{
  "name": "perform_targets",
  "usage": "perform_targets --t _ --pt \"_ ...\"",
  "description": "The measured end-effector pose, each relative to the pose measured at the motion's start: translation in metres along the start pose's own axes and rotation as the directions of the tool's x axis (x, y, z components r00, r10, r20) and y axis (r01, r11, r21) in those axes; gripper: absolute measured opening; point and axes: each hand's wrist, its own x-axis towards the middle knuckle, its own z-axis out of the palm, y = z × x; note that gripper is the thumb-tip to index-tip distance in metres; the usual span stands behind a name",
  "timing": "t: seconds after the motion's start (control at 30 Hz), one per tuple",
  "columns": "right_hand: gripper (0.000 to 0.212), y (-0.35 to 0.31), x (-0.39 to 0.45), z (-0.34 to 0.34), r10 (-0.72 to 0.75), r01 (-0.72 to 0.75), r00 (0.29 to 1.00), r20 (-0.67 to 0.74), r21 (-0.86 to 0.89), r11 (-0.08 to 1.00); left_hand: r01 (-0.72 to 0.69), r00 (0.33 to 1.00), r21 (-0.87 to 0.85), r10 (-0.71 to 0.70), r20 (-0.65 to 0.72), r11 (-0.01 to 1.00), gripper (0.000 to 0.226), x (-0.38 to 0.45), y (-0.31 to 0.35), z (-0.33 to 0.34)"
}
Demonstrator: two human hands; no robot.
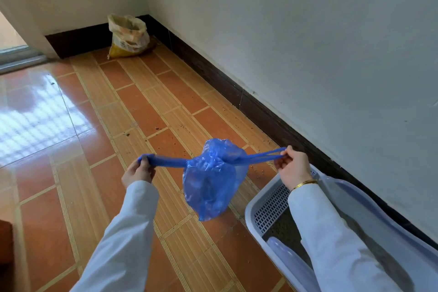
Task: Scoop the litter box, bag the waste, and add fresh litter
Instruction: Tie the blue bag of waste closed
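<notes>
Floor: glossy orange-brown tiled floor (147, 111) with pale striped bands; small dark crumbs lie scattered along the strip near the dark brown skirting board (237, 87).
Wall: white plastered wall (296, 31) runs along the right side, from the far corner to the near right edge.
Litter box: pale lavender-white plastic litter box (251, 216) sits on the floor at lower right, just beside the skirting board, its long axis lying along the wall. A white slotted grid panel (270, 208) shows at its far end, with grey-brown litter (279, 227) below it.
Sleeves: both forearms wear light blue-white long sleeves (125, 232); the right forearm crosses above the box.
Waste bag: translucent blue plastic bag (211, 180) hangs in the air between the hands, over the floor and just left of the box. Its bulging body points down; its two handles are stretched taut sideways, making a nearly level line from hand to hand.
Litter sack: open beige-and-yellow printed sack (129, 35) stands upright in the far corner, mouth up, well apart from the box.
Left hand: left hand (138, 170) has its fingers curled round the end of the left handle.
Right hand: right hand (292, 168) pinches the end of the right handle.
Bracelet: thin gold bracelet (304, 184) circles the right wrist.
</notes>
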Motion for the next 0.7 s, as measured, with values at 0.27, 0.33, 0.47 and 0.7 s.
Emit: perform_targets --t 0.27,0.33,0.47,0.7 --pt "0.018 -0.021 -0.045 0.054 -0.298 0.441 0.850 0.434 -0.278 0.853 -0.599 0.669 0.107 0.422 0.612 0.794 0.029 -0.046 0.039 0.035" --pt "0.016 -0.024 -0.061 0.069 -0.305 0.546 0.772 0.557 -0.337 0.767 -0.680 0.563 0.101 0.429 0.707 0.726 0.026 -0.061 0.046 0.043" --pt "0.030 -0.026 -0.095 0.093 -0.187 0.702 0.593 0.783 -0.389 0.596 -0.707 0.466 0.069 0.390 0.794 0.704 0.032 -0.083 0.053 0.060" --pt "0.046 -0.014 -0.116 0.104 0.007 0.889 0.388 0.922 -0.376 0.260 -0.737 0.441 0.114 0.346 0.828 0.666 0.019 -0.093 0.050 0.065"
